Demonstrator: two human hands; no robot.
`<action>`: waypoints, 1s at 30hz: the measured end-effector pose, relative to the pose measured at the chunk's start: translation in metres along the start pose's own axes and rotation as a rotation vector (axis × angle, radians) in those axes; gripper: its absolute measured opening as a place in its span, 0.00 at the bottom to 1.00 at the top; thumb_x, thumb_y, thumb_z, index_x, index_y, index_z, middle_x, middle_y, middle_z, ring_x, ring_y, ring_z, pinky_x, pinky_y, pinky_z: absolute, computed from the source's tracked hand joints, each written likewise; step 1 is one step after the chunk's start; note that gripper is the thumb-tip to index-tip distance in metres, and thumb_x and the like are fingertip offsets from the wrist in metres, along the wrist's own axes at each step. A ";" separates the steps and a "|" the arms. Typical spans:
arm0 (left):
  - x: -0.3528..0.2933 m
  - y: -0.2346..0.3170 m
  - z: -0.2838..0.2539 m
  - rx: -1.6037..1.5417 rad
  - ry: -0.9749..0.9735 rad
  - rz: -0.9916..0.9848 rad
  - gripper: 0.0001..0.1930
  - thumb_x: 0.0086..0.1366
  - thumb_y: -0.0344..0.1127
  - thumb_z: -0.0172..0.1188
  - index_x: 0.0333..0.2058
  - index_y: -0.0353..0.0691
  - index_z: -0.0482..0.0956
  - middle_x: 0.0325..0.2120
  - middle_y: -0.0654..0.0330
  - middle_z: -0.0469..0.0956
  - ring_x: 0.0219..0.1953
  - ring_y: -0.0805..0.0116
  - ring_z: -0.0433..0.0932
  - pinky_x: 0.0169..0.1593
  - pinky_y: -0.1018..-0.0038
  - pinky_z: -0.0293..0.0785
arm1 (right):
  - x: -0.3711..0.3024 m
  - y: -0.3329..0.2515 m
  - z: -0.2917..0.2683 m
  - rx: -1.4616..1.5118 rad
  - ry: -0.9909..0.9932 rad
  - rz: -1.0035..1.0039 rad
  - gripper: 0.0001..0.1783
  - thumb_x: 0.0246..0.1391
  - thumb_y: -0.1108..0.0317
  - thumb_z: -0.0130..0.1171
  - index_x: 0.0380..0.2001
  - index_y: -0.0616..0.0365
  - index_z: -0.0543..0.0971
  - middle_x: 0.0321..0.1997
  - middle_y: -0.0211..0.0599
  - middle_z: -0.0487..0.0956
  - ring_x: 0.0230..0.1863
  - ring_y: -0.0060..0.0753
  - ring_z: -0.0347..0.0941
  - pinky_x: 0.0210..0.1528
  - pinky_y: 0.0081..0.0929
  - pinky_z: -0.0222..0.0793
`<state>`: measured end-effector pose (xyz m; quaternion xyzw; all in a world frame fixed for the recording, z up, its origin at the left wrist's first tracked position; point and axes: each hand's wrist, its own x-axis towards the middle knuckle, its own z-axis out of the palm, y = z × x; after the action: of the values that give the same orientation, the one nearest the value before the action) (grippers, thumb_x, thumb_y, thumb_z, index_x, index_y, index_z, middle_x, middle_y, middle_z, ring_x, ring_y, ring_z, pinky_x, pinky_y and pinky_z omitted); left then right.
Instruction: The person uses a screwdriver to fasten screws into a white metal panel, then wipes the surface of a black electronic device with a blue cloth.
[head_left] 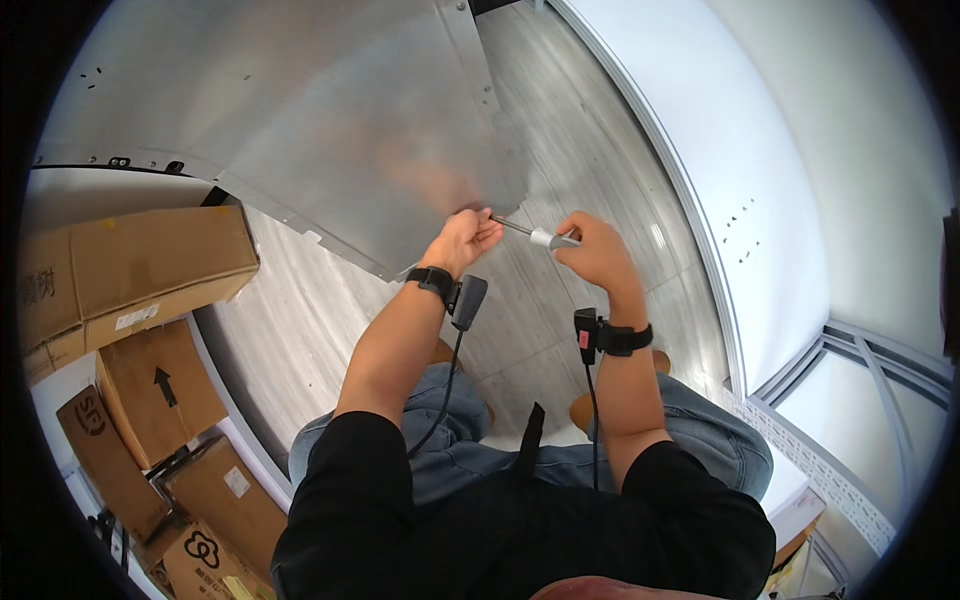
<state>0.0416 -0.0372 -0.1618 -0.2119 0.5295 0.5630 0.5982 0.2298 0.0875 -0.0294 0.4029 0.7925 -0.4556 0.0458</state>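
My right hand [598, 252] is closed round the grey-and-white handle of a screwdriver [542, 237]. Its metal shaft points left to the fingertips of my left hand [470, 236]. Those fingers are curled together by the shaft's tip, at the edge of a large silver sheet-metal panel [330, 120]. Whatever they pinch is too small to make out. Small screw heads or holes run along the panel's edges, and its surface mirrors my hand dimly. Each wrist wears a black strap with a small cabled device.
Brown cardboard boxes [165, 390] are stacked at the left. A white panel with a metal frame edge [690, 180] stands along the right, beside aluminium profiles [850, 350]. Light wood-look flooring [560, 110] lies below, with my bent knees close to the work.
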 end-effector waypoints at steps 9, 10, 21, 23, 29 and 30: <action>0.037 0.026 0.005 0.132 0.001 0.113 0.10 0.70 0.34 0.49 0.34 0.35 0.75 0.25 0.60 0.79 0.24 0.73 0.77 0.31 0.76 0.80 | 0.015 0.045 0.051 0.252 0.110 -0.028 0.16 0.44 0.65 0.65 0.38 0.56 0.77 0.28 0.37 0.79 0.29 0.32 0.74 0.32 0.29 0.67; 0.044 0.029 0.003 0.133 -0.014 0.127 0.09 0.69 0.34 0.50 0.35 0.35 0.74 0.27 0.59 0.80 0.24 0.72 0.77 0.31 0.76 0.80 | 0.013 0.040 0.054 0.273 0.112 -0.011 0.16 0.45 0.66 0.65 0.39 0.58 0.77 0.29 0.36 0.79 0.30 0.29 0.73 0.33 0.27 0.66; 0.072 0.044 0.015 0.242 0.030 0.348 0.07 0.68 0.34 0.55 0.42 0.40 0.71 0.31 0.59 0.80 0.24 0.76 0.75 0.31 0.78 0.77 | 0.040 0.071 0.126 0.588 0.224 0.097 0.17 0.54 0.64 0.61 0.46 0.57 0.74 0.33 0.38 0.79 0.28 0.28 0.74 0.33 0.29 0.69; 0.080 0.051 0.012 0.229 0.036 0.367 0.09 0.68 0.33 0.55 0.44 0.38 0.70 0.30 0.58 0.80 0.23 0.76 0.73 0.29 0.79 0.76 | 0.044 0.062 0.134 0.677 0.163 0.154 0.17 0.56 0.64 0.60 0.48 0.57 0.73 0.35 0.38 0.79 0.28 0.26 0.74 0.33 0.27 0.69; 0.093 0.047 0.017 0.193 0.058 0.421 0.09 0.67 0.31 0.55 0.43 0.36 0.71 0.30 0.56 0.80 0.21 0.77 0.72 0.26 0.80 0.72 | 0.050 0.057 0.131 0.687 0.142 0.176 0.17 0.58 0.65 0.58 0.49 0.59 0.72 0.35 0.38 0.79 0.27 0.24 0.74 0.32 0.26 0.69; 0.093 0.042 0.018 0.194 0.070 0.423 0.08 0.67 0.31 0.55 0.43 0.35 0.71 0.30 0.56 0.80 0.21 0.77 0.71 0.26 0.80 0.72 | 0.049 0.060 0.131 0.693 0.136 0.169 0.17 0.59 0.64 0.57 0.49 0.59 0.71 0.35 0.36 0.78 0.28 0.23 0.73 0.31 0.25 0.68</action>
<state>-0.0074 0.0315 -0.2225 -0.0570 0.6341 0.6147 0.4656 0.1992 0.0332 -0.1677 0.4883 0.5562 -0.6636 -0.1087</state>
